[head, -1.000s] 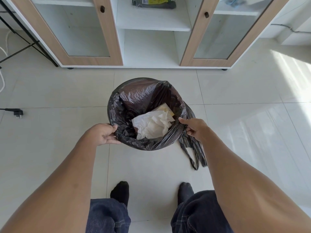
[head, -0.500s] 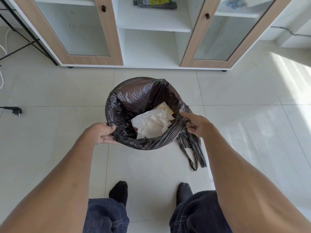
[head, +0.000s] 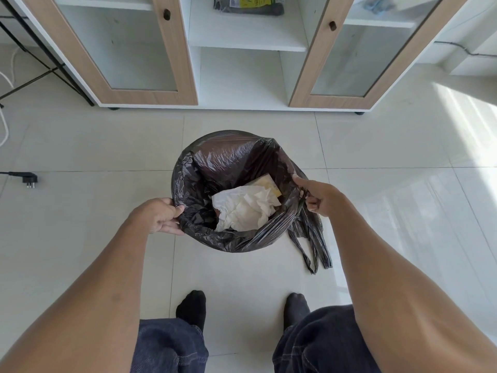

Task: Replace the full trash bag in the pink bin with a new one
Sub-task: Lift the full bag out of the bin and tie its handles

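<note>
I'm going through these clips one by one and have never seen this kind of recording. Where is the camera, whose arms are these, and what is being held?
No machine here: the camera is worn on a person's head and looks down, so the two bare arms, jeans and black socks are the wearer's own. There is only this one view.

On the white tiled floor stands a bin lined with a crinkled black plastic trash bag; the bin itself is hidden by the bag. Inside lie crumpled white paper and a yellowish flat packet.

The left hand grips the bag's rim on one side; the right hand pinches the opposite rim, where the bag's loose handles trail onto the floor. Behind stands a white cabinet with wood-framed glass doors.
</note>
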### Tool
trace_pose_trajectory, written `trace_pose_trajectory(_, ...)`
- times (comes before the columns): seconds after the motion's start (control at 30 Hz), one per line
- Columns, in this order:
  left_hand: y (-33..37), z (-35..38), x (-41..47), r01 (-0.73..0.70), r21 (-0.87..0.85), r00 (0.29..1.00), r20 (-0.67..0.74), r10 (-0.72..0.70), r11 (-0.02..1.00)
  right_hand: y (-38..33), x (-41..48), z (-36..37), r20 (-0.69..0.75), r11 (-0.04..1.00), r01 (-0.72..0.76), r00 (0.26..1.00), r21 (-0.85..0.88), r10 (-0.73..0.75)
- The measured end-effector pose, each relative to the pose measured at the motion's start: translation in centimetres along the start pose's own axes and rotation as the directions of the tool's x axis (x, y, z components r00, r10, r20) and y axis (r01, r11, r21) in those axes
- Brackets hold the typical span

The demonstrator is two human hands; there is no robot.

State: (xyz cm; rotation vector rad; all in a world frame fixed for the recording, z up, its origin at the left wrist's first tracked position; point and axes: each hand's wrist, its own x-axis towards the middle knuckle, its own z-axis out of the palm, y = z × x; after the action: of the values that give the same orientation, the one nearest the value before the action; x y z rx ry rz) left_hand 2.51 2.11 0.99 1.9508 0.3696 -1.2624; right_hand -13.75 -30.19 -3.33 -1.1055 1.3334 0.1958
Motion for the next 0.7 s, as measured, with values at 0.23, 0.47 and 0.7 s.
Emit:
trace_pose_trajectory(0.23,0.1,-0.2,-0.1,-0.012,0.007,1.0,-0.007,0.012,1.0,-0.9,-0.1,0.5,-0.111,0.97,0.129,0.982,-0.204,-0.154)
trace_pose_trajectory(0.47,0.3,0.1,-0.3,-0.022,-0.001,1.0,-0.012,0.022,1.0,-0.6,-0.4,1.4,-0.189,0.93,0.19,0.947,-0.316,-0.258)
trace_pose_trajectory(0.7,0.2,0.2,-0.3,-0.023,-0.008,0.999,-0.03,0.023,1.0,-1.3,-1.8,2.1,-0.294,0.91,0.228,0.895,-0.346,-0.336)
